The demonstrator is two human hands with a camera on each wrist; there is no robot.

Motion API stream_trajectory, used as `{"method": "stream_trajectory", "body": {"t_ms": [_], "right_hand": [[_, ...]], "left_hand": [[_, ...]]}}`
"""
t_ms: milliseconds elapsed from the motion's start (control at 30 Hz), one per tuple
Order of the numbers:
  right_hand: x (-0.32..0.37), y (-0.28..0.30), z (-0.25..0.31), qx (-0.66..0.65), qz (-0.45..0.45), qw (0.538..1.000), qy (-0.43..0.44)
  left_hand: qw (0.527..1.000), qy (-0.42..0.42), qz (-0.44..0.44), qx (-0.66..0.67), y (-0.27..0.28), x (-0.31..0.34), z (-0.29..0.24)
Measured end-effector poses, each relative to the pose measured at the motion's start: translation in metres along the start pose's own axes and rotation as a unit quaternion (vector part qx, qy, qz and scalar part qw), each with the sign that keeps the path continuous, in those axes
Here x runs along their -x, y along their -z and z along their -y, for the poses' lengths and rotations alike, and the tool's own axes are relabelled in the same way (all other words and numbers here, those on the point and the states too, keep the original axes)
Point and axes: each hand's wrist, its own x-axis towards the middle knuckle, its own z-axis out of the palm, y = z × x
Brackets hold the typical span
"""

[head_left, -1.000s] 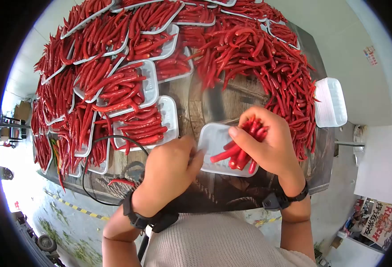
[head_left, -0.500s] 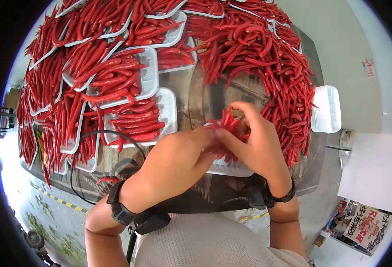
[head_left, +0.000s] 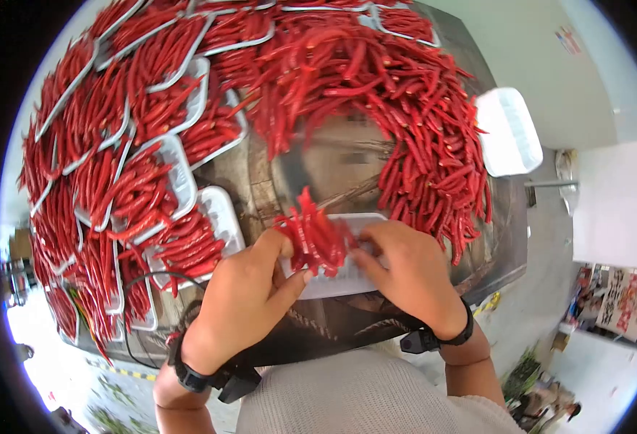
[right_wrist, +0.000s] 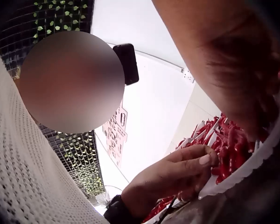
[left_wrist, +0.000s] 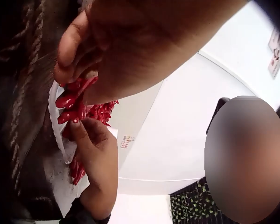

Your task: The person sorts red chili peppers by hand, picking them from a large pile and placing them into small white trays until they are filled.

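A bunch of red chili peppers (head_left: pixel 317 235) is held over a white foam tray (head_left: pixel 347 286) near the table's front edge. My left hand (head_left: pixel 250 286) grips the bunch from the left, its thumb along the lower ends, as the right wrist view also shows with the left hand (right_wrist: pixel 175 170). On the other side, my right hand (head_left: pixel 412 271) has curled fingers at the bunch's right edge, slightly blurred. In the left wrist view the right hand's thumb (left_wrist: pixel 81 135) presses against the pepper ends. The peppers cover part of the tray.
Foam trays full of chili peppers (head_left: pixel 184 242) overlap along the left and back. A large loose heap of peppers (head_left: pixel 420 145) curves round the back and right. A stack of white trays (head_left: pixel 510 134) stands at the right edge. A black cable (head_left: pixel 141 278) lies at left.
The peppers, first in the right hand alone, are now between both hands, with the left hand gripping them. The hands have drawn apart from their overlap. The head view has shifted.
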Motion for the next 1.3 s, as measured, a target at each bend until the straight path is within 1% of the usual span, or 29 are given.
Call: {"method": "stream_trajectory", "body": {"t_ms": [33, 67, 133, 167, 200, 267, 333, 367, 400, 467, 500, 567, 600, 667, 700, 733, 767, 800, 833, 867, 967, 1033, 1067, 1100, 1133, 1167, 1200, 1267, 1300], "right_hand": [[-0.004, 0.002, 0.004, 0.007, 0.032, 0.999, -0.005], [-0.005, 0.001, 0.006, 0.009, 0.019, 1.0, -0.016], [-0.007, -0.003, 0.008, 0.035, 0.057, 0.998, 0.001], [-0.009, -0.002, 0.01, 0.019, 0.045, 0.999, 0.018], [-0.011, 0.0, 0.01, 0.019, 0.04, 0.999, 0.012], [-0.015, 0.001, 0.011, -0.028, 0.071, 0.997, -0.027], [-0.022, -0.006, 0.011, -0.045, 0.072, 0.996, -0.028], [-0.024, -0.01, 0.01, -0.064, 0.075, 0.995, -0.029], [-0.026, -0.014, 0.01, -0.065, 0.07, 0.995, -0.028], [-0.028, -0.019, 0.008, -0.078, 0.047, 0.996, 0.022], [-0.031, -0.012, 0.006, -0.077, 0.047, 0.996, 0.025], [-0.04, 0.016, -0.002, -0.008, -0.003, 0.999, 0.044], [-0.045, 0.029, -0.003, 0.0, -0.072, 0.997, 0.012], [-0.057, 0.047, -0.017, 0.082, -0.15, 0.985, -0.008], [-0.062, 0.047, -0.027, 0.122, -0.187, 0.974, -0.031], [-0.063, 0.041, -0.039, 0.122, -0.189, 0.974, -0.028], [-0.065, 0.034, -0.051, 0.174, -0.18, 0.967, -0.049], [-0.067, 0.032, -0.054, 0.227, -0.17, 0.956, -0.069], [-0.067, 0.03, -0.054, 0.239, -0.171, 0.952, -0.084], [-0.067, 0.032, -0.054, 0.241, -0.174, 0.952, -0.078], [-0.061, 0.036, -0.048, 0.265, -0.169, 0.945, -0.094], [-0.055, 0.043, -0.04, 0.217, -0.24, 0.944, -0.07], [-0.053, 0.045, -0.033, 0.219, -0.237, 0.944, -0.07], [-0.053, 0.045, -0.021, 0.069, -0.21, 0.974, -0.045], [-0.052, 0.044, -0.008, -0.083, -0.179, 0.98, -0.02], [-0.049, 0.045, 0.009, -0.17, -0.125, 0.977, -0.016], [-0.046, 0.041, 0.024, -0.256, -0.07, 0.964, -0.012], [-0.046, 0.017, 0.034, -0.283, -0.057, 0.954, 0.079], [-0.048, 0.011, 0.033, -0.236, -0.078, 0.961, 0.118]], "left_hand": [[0.999, 0.0, -0.005, -0.037, 0.0, 0.0, -0.001], [0.997, 0.0, -0.012, -0.073, 0.0, 0.001, -0.002], [0.995, -0.017, -0.002, -0.094, 0.0, 0.002, -0.002], [0.994, -0.013, 0.001, -0.106, 0.001, 0.003, -0.003], [0.993, -0.008, 0.003, -0.118, 0.002, 0.004, -0.004], [0.988, -0.025, 0.007, -0.15, 0.003, 0.005, -0.002], [0.987, -0.028, -0.02, -0.158, 0.002, 0.006, 0.001], [0.986, -0.03, -0.02, -0.161, 0.004, 0.007, 0.0], [0.982, -0.031, -0.023, -0.184, 0.005, 0.008, 0.0], [0.977, -0.033, -0.028, -0.207, 0.008, 0.008, -0.004], [0.976, -0.031, -0.027, -0.213, 0.01, 0.01, -0.007], [0.975, -0.026, -0.034, -0.217, 0.017, 0.014, -0.016], [0.98, -0.037, -0.03, -0.193, 0.024, 0.014, -0.024], [0.984, -0.047, -0.027, -0.17, 0.036, 0.013, -0.037], [0.993, -0.068, 0.015, -0.092, 0.04, 0.01, -0.044], [0.994, -0.091, 0.055, -0.013, 0.044, 0.006, -0.048], [0.992, -0.062, 0.093, 0.066, 0.044, -0.001, -0.047], [0.992, -0.065, 0.088, 0.066, 0.042, -0.006, -0.048], [0.978, -0.011, 0.102, 0.179, 0.037, -0.012, -0.052], [0.949, 0.043, 0.114, 0.291, 0.032, -0.018, -0.053], [0.931, 0.021, 0.115, 0.344, 0.013, -0.027, -0.03], [0.916, 0.018, 0.117, 0.383, 0.008, -0.029, -0.02], [0.915, 0.018, 0.117, 0.387, 0.004, -0.029, -0.019], [0.918, -0.002, 0.072, 0.391, 0.0, -0.029, -0.022], [0.919, -0.022, 0.028, 0.394, -0.004, -0.029, -0.024], [0.918, -0.022, 0.027, 0.395, -0.007, -0.029, -0.024], [0.91, -0.017, 0.022, 0.414, -0.011, -0.028, -0.022], [0.902, -0.011, 0.017, 0.432, -0.014, -0.028, -0.018], [0.898, -0.002, 0.019, 0.44, -0.014, -0.029, -0.015]]}}
